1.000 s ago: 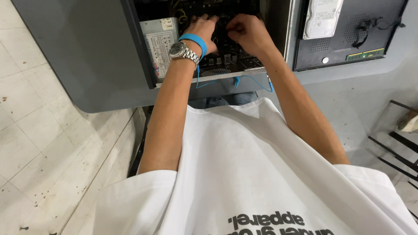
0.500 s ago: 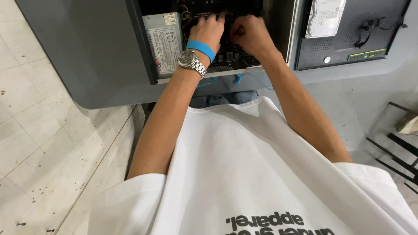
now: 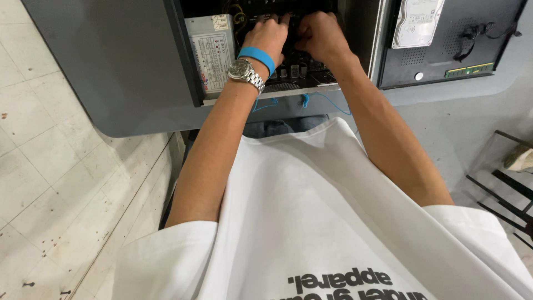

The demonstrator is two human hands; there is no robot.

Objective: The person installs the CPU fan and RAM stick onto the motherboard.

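Both hands have pushed deeper into the open computer case [image 3: 183, 61], top centre of frame. Left hand [image 3: 270, 34] and right hand [image 3: 317, 34] sit side by side, fingers curled down onto the circuit board [image 3: 300, 72]; what they pinch, cannot tell. Power supply [image 3: 211, 50] just left.

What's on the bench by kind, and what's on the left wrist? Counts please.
Open computer case: 1
Power supply unit, inside the case: 1
Hard drive, on the removed side panel: 1
Memory stick, green, on that panel: 1
Wristwatch, metal: 1
Wristband, blue: 1
Total: 7, panel included
Left hand and right hand are both inside the case.
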